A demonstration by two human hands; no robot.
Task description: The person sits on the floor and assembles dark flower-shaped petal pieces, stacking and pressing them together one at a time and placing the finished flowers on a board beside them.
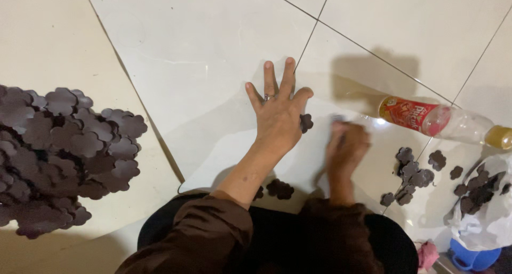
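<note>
A clear plastic sheet [224, 146] is pinned flat on the tiled floor [202, 50] by the left hand [277, 116], fingers splayed, beside a dark flower cutout [306, 122], while the right hand [346, 146] (blurred, grip cannot be told) rubs nearby.

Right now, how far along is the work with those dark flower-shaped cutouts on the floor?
Looks done: a big heap of dark flower cutouts is piled at the left. In hand: the left hand lies flat on the tile, fingers spread, a single cutout at its thumb side; the right hand is motion-blurred beside it. Left: loose cutouts lie at the right near a plastic bottle, more on a white bag.
</note>
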